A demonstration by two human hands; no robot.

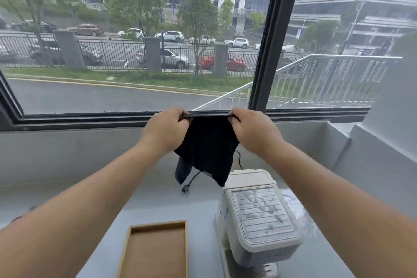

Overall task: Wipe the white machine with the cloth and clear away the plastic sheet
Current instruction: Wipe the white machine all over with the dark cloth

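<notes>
A big window (135, 40) fills the top of the view, with a wet road, parked cars, trees and tall buildings beyond the glass, and below it runs a pale grey counter (162, 201) with a low wall along its back edge.

And here are both arms, stretched out over that counter! The left hand (165, 130) and the right hand (252, 130) are up in front of the window sill, each one clamped around a top corner of the black cloth (208, 149). The upper edge is pulled taut between the two fists, and the rest hangs down in a loose, tapering drape, well clear of the counter.

Down at the near right of the counter stands the white machine (259, 214), its ribbed top panel spotted with pale blotches (wet or dried, I cannot tell). The cloth's lowest tip hangs just above the machine's back edge in this view; whether it touches is unclear.

A black cable (191, 181) trails across the counter behind the machine, its plug lying near the middle. A dark object sits just behind the hanging cloth, mostly hidden.

At the near edge, left of the machine, lies a shallow wooden tray (133, 246). The counter to the right of the machine looks glossy.
</notes>
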